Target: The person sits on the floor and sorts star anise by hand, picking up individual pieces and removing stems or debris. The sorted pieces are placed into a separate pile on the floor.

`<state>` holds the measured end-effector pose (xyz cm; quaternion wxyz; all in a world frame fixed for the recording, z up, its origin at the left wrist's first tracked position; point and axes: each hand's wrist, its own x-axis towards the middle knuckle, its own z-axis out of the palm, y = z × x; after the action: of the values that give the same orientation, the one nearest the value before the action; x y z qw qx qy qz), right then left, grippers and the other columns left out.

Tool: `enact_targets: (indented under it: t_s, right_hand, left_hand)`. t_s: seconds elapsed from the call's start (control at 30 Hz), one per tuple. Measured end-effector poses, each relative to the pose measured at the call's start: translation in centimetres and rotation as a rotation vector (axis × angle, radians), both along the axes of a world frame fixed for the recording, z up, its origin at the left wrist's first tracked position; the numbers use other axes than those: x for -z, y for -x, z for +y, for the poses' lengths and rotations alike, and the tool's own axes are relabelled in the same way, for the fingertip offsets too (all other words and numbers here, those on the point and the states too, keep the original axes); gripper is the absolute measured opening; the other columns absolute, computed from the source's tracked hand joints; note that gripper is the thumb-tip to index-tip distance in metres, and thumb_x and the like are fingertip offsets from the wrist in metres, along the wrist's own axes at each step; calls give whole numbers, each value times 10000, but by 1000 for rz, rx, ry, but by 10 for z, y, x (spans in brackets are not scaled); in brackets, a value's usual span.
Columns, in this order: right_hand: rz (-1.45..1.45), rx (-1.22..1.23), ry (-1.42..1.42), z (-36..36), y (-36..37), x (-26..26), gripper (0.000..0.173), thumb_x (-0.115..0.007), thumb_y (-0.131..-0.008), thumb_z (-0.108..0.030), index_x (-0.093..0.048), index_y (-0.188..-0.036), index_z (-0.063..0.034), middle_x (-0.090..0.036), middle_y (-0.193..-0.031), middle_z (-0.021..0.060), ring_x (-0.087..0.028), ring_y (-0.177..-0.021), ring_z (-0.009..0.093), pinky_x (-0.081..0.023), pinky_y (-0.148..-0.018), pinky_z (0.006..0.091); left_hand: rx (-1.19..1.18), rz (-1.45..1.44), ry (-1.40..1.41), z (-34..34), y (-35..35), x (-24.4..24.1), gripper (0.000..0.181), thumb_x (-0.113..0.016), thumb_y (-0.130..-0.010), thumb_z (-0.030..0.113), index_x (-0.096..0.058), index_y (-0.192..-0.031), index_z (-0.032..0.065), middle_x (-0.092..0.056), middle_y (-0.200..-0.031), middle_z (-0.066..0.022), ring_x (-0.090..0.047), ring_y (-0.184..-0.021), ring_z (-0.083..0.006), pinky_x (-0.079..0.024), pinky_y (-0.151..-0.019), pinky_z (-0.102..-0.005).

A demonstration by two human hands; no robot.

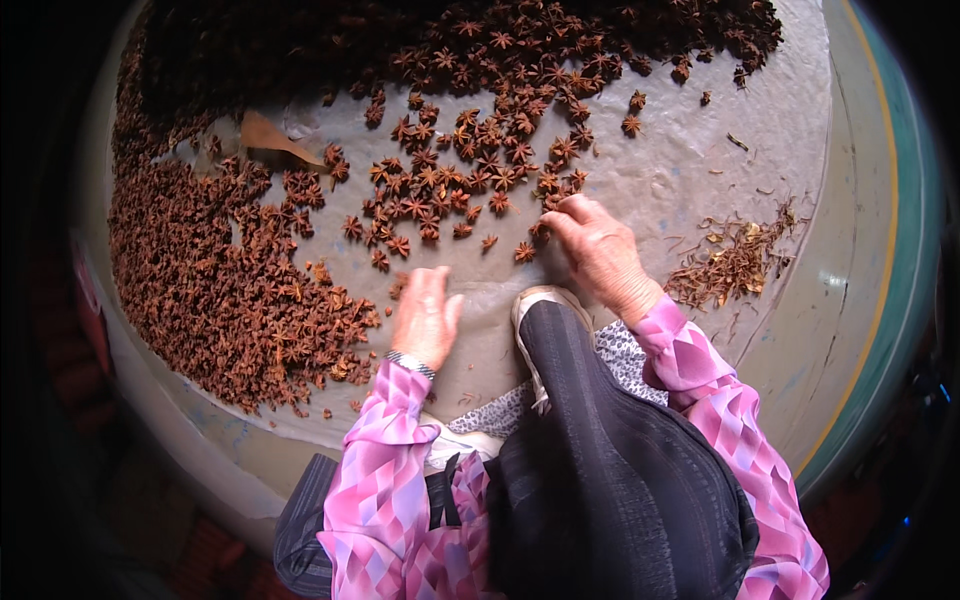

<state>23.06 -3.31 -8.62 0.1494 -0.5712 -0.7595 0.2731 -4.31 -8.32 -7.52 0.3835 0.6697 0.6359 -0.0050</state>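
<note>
Whole star anise pods (427, 180) lie loosely spread on a pale plastic sheet (675, 165). My right hand (600, 251) reaches in at their near right edge, fingers bent down over some pods. Its fingertips are partly hidden, so I cannot tell whether one is pinched. My left hand (426, 319) hovers low over the sheet, its thumb apart from the fingers and nothing visible in its grasp. A pod (397, 285) lies partly behind its fingers. To the left spreads a dense heap of smaller, broken-looking star anise (240, 300).
A large dark heap of star anise (495, 45) fills the far side. On the right sits a small pile of stems and debris (731, 262). A brown flat scrap (277, 139) pokes from the left heap. My shoe (529, 300) and patterned cloth (491, 411) rest on the near sheet.
</note>
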Motion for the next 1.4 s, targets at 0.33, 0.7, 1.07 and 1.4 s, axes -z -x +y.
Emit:
enact_targets:
  t_s: [0.33,0.7,1.07,1.4]
  right_hand:
    - [-164,126,-122,7,-8,3,217,-680,-886,-164,-632,-1088,-102,-611,-1011,80,-630,-963,275,-539,-765,401]
    - [747,442,526,-16,9,8,158,-717,-949,-141,-697,-1003,6,-704,-861,28,-631,-751,85,-513,-660,261]
    - [773,276,291,-5,14,-10,108,-755,-901,-135,-702,-924,-44,-628,-805,19,-617,-779,133,-504,-656,302]
    - [-201,-1,-38,6,-29,-27,378,-757,-820,-205,-606,-1143,-80,-575,-1068,106,-587,-985,301,-535,-803,390]
  left_hand:
    - [-63,-186,-156,-4,-41,-10,233,-664,-905,24,-621,-1134,20,-624,-981,-123,-674,-854,-244,-563,-759,-342]
    - [-790,-915,506,31,-92,7,427,-609,-1020,133,-505,-1396,-41,-674,-1207,-156,-694,-1045,-197,-610,-811,-282]
    - [-838,-1036,458,27,-98,-7,215,-619,-1008,96,-670,-1159,-50,-726,-980,-107,-725,-851,-167,-625,-772,-289]
    - [-1713,-1467,320,-20,35,10,417,-537,-1027,226,-518,-1270,-112,-694,-1079,-215,-723,-920,-246,-638,-786,-299]
